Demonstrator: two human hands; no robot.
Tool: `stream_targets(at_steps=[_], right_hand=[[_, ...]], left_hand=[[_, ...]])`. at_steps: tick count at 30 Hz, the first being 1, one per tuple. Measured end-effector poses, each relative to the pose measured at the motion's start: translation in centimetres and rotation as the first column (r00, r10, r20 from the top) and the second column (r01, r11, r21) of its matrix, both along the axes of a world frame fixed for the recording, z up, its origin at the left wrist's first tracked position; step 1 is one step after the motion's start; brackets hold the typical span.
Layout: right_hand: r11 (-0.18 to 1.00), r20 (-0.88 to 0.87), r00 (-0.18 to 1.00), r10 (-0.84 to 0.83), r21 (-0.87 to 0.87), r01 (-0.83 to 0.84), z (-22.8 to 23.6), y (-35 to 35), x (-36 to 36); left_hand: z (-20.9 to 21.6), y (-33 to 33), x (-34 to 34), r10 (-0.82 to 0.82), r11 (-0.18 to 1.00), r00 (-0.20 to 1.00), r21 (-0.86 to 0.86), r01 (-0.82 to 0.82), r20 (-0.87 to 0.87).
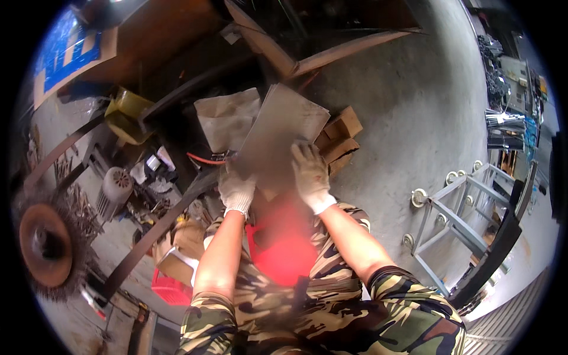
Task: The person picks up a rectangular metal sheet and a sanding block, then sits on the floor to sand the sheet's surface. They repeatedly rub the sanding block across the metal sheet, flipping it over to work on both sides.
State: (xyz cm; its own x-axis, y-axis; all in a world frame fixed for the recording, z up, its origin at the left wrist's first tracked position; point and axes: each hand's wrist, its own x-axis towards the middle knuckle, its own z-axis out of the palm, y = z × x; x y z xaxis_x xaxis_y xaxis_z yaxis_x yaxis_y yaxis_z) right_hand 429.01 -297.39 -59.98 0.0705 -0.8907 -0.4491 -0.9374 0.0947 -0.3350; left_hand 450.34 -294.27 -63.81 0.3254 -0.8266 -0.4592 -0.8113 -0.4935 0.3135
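Note:
Both my hands wear pale knitted work gloves. My left hand (238, 188) is raised in front of my lap, its fingertips fading into a dark blur at the picture's middle. My right hand (312, 173) lies at the lower right edge of a grey-brown cardboard sheet (291, 109), its fingers stretched out and soiled. The sheet's lower part is lost in the blur between my hands, so any grip there is hidden. Left of it lies a creased, pale sheet (229, 121). A bright red patch (285, 260) shows over my lap, its kind unclear.
An open cardboard box (340, 136) lies beyond my right hand. At left stand a round wire brush wheel (46, 245) and a grey motor (116, 186). A metal frame with casters (461, 216) stands at right. A red plastic crate (171, 289) sits low at left.

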Motion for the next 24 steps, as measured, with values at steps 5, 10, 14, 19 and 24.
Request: stream_targets(at_steps=[5, 10, 14, 19, 24], right_hand=[[0.923, -0.158, 0.984, 0.084, -0.36, -0.137, -6.7, 0.8, 4.6], [0.91, -0.111, 0.991, -0.07, -0.414, 0.018, -10.0, -0.4, 4.7], [0.903, -0.192, 0.981, -0.039, -0.428, -0.048, -10.6, -0.1, 4.0], [0.903, -0.262, 0.959, 0.112, -0.376, -0.208, -10.7, 3.5, 4.6], [0.895, -0.187, 0.969, 0.16, -0.387, -0.223, -11.0, 6.6, 5.2]], left_hand=[[-6.2, -4.1, -0.6, -0.064, 0.997, 0.997, 0.035, 0.066, -0.05], [-6.4, -7.1, -1.4, -0.107, 0.989, 0.991, 0.092, 0.115, -0.08], [-6.5, -6.3, -0.7, -0.239, 0.971, 0.969, -0.029, 0.238, -0.062], [-5.8, -4.4, 1.8, -0.212, 0.977, 0.976, 0.0, 0.213, -0.043], [-5.2, -2.6, 2.1, -0.201, 0.979, 0.978, -0.006, 0.201, 0.052]])
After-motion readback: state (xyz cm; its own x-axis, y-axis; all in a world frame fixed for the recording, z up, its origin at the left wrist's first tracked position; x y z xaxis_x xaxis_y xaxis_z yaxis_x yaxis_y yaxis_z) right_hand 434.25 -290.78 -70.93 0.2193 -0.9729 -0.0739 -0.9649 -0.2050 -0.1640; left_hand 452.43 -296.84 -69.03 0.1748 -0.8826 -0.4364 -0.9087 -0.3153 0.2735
